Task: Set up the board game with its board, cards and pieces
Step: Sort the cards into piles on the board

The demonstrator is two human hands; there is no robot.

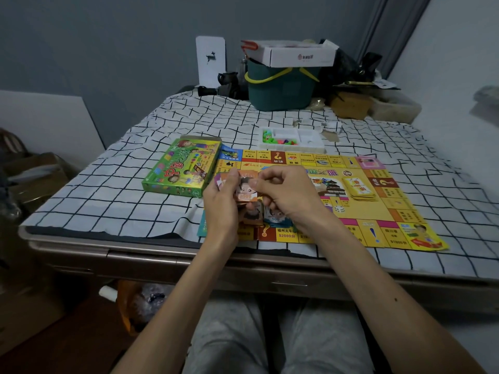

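The yellow game board (359,211) lies unfolded on the checked tablecloth. Above its left part my left hand (222,203) grips a stack of paper play money (246,191). My right hand (286,194) pinches the top note of that stack. More notes (274,215) lie on the board under my hands. A pile of yellow cards (359,188) rests on the board's right half, and a white die (339,209) lies near the middle. The green game box (183,167) sits left of the board. A white tray of coloured pieces (291,140) stands behind the board.
A dark green basket (280,89) topped by a white carton (294,54) stands at the table's far edge, with dark clutter and boxes (375,103) to its right. A white card (210,60) leans on the wall. The table's front edge (162,255) is close to my knees.
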